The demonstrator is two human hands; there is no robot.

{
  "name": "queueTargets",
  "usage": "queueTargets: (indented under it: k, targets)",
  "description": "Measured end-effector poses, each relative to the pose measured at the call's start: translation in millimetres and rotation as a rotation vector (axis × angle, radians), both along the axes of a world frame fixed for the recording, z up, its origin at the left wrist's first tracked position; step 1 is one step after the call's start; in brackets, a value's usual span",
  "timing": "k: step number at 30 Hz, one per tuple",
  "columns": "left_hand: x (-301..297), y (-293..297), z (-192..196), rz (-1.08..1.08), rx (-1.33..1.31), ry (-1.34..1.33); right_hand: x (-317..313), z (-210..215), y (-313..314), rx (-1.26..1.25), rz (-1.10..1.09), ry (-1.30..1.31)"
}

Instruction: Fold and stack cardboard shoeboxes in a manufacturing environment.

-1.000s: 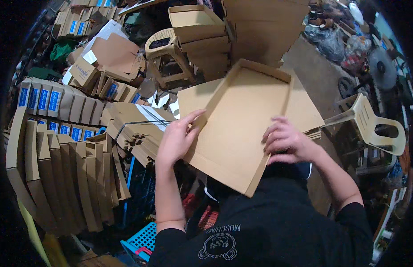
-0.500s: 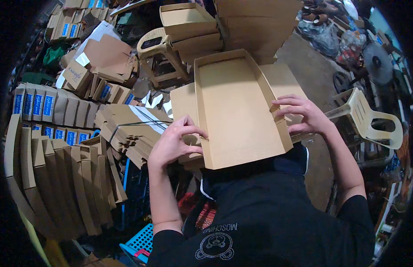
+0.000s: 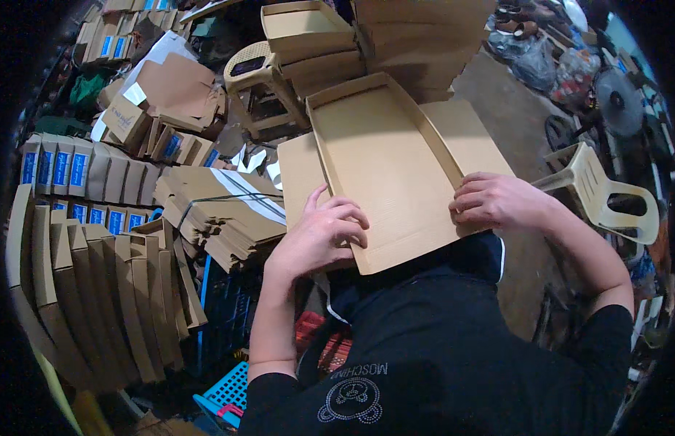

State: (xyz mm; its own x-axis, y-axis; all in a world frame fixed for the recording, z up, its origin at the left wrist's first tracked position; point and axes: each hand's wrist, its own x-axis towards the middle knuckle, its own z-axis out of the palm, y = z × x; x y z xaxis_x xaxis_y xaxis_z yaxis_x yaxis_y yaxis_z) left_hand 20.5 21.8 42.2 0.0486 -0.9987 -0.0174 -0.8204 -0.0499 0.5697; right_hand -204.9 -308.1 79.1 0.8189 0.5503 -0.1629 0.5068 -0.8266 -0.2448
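Note:
A shallow brown cardboard box (image 3: 385,156) lies tilted in front of me, its near end flat without a raised wall. My left hand (image 3: 326,229) is closed over its near left edge, fingers curled over the inner side and thumb low by the corner. On the right side, my right hand (image 3: 490,203) is closed over the near end of the long wall, fingertips bent down inside. The side walls near both hands are partly hidden. Beneath the box, flat cardboard (image 3: 465,134) sticks out on both sides.
A tied bundle of flat cardboard (image 3: 214,207) lies to my left, beside rows of standing box pieces (image 3: 108,305). Stacked boxes (image 3: 308,33) and a plastic stool (image 3: 257,87) stand ahead. A cream plastic chair (image 3: 603,192) is at the right; a blue basket (image 3: 225,389) sits low left.
The box's far end has shifted away and slightly left. Both hands have closed further over its near side edges; my left hand moved right and my right hand came slightly nearer.

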Motion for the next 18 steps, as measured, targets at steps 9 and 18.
queueTargets:
  k: [9, 18]
  targets:
    - [7, 3, -1, 0.006, -0.095, 0.156, 23, 8, -25, 0.082, 0.021, 0.049]
    - [10, -2, -18, 0.284, -0.236, -0.039, 29, 5, -9, 0.245, -0.052, 0.021]
